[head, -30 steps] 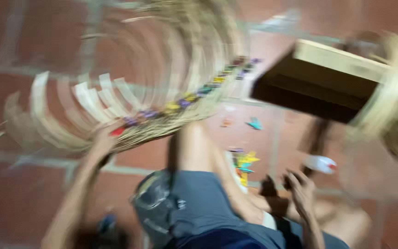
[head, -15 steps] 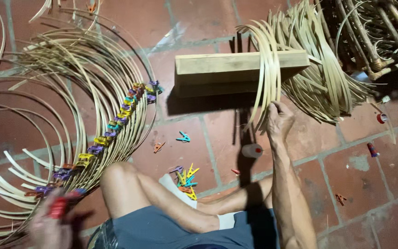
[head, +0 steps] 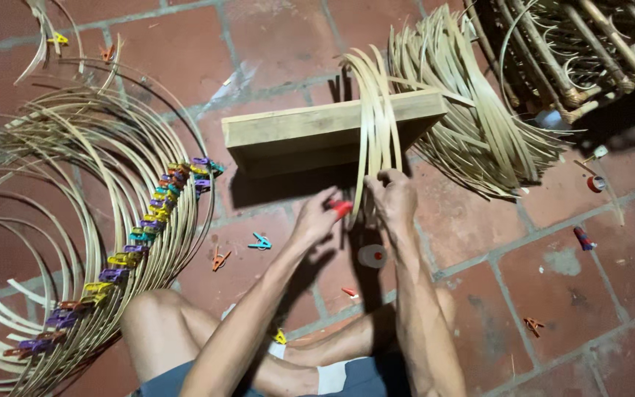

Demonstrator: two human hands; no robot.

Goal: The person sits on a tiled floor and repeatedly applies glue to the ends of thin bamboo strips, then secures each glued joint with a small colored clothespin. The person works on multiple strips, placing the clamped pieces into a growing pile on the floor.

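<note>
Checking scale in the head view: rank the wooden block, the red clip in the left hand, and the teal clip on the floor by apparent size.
1. wooden block, largest.
2. red clip and teal clip: look alike; fingers partly hide the red one, so unranked.

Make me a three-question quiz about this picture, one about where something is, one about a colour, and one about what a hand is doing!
1. Where does the row of coloured clips sit?
A. on the curved strips at the left
B. on the wooden block
C. on the person's knee

2. What colour is the clip in the left hand?
A. blue
B. red
C. yellow

3. What is the right hand doing?
A. resting flat on the floor
B. pinching the bent strips
C. lifting the block

Answers: 1 A, the clips line the fan of strips on the left. 2 B, it shows bright red at the fingertips. 3 B, its fingers close on the strip ends below the wooden block.
</note>
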